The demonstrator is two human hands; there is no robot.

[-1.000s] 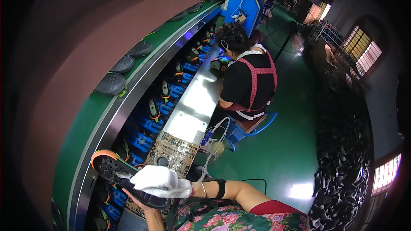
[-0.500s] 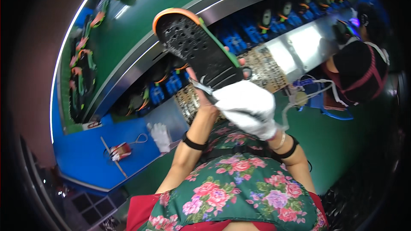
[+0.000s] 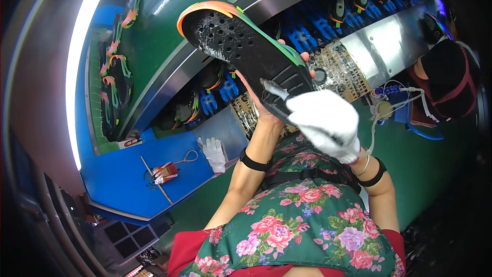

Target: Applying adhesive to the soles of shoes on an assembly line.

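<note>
A large shoe sole (image 3: pixel 241 56), black with holes and grooves on its face and an orange-to-green rim, is held up tilted by my bare left hand (image 3: pixel 261 100). Its palm supports the near end, and fingertips curl around the far right edge. In a white knit glove, my right hand (image 3: pixel 328 120) is closed around a small brush (image 3: pixel 277 90), most of whose handle the glove hides. The brush tip touches or hovers just over the grooved part of the sole; I cannot tell which. Whitish wet-looking streaks lie around the holes.
On the blue table (image 3: pixel 118 179) at left are a red-and-white container (image 3: pixel 165 173) with a stick and a white glove (image 3: pixel 213 154). Orange-green soles (image 3: pixel 120 72) line the green conveyor (image 3: pixel 174 15). Racked shoes (image 3: pixel 338 10) stand beyond patterned cardboard (image 3: pixel 341 69). A person (image 3: pixel 446 77) sits at right.
The brush has moved right, from the sole's left edge onto its grooved part. My left hand still holds the sole, and the whole view has shifted slightly.
</note>
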